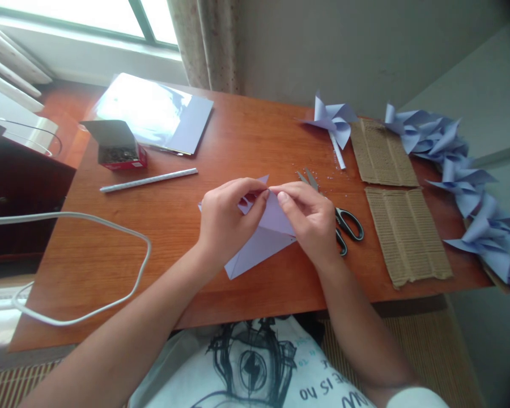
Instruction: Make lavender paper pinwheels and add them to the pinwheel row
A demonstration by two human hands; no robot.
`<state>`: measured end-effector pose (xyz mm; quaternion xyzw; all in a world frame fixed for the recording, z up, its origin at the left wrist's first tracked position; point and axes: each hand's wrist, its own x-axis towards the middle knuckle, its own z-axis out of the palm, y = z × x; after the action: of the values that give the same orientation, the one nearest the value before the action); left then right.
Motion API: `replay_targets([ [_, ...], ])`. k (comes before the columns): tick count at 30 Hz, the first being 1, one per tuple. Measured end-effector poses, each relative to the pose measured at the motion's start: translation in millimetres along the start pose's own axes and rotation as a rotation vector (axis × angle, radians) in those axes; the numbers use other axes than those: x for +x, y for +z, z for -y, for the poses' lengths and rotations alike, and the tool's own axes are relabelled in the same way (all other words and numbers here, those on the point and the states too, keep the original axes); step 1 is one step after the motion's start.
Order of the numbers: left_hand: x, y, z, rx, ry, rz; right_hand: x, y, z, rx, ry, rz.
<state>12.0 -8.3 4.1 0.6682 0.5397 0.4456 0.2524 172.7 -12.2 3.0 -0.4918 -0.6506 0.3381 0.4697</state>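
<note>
Left hand (227,212) and right hand (312,218): each pinching the paper (255,249) between thumb and finger, tips almost meeting. Beneath everything, the table (246,144). Toward its right end, two pieces of cardboard (408,232). In front of the body, below both hands, the paper itself, partly flat on the table, partly bent up to the fingertips. At far right, a heap of pinwheels (463,178). Partly behind the right hand, scissors (311,178), blades apart. Around the blades, tiny scraps (330,176).

Possible trouble: a corner springing loose from a slack pinch; a tear from pulling too hard; a nick from brushing the blades.
</note>
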Motion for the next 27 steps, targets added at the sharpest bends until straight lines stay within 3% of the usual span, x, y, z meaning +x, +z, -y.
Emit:
replay_targets([
  [4, -1, 0.8, 1, -0.121, -0.009, 0.051, 5, -10, -8, 0.361, 0.271, 0.077],
  [7, -2, 0.8, 1, -0.199, -0.038, 0.088, 6, -13, -11, 0.474, 0.360, 0.118],
  [16, 1, 0.8, 1, -0.393, -0.143, 0.113, 7, -12, -10, 0.526, 0.407, 0.150],
  [27, 0, 1.2, 0, -0.384, -0.123, 0.132, 8, -10, -12, 0.544, 0.394, 0.143],
])
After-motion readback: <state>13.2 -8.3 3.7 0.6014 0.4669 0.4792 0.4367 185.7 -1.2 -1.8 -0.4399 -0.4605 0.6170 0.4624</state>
